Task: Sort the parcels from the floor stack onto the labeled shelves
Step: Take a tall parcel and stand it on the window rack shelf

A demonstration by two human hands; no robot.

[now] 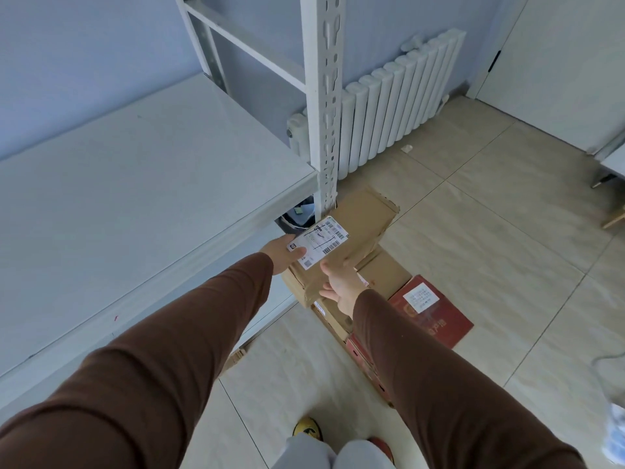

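Observation:
A brown cardboard parcel [329,265] with a white barcode label sits at the top of the floor stack [378,279], just right of the shelf's corner post. My left hand [282,252] grips its left end, thumb pressed on the label. My right hand [341,286] holds its near right side, with the fingers curled under the edge. Both sleeves are brown. Below the parcel lie more brown boxes and a red box [431,313] with a white label. The grey shelf board [142,204] stretches out on the left.
The white slotted upright post [324,106] of the shelf stands just behind the parcel. A white radiator [395,103] lines the back wall. A large flat carton [368,214] lies behind the stack. Beige tiled floor lies to the right. My feet [307,429] are at the bottom edge.

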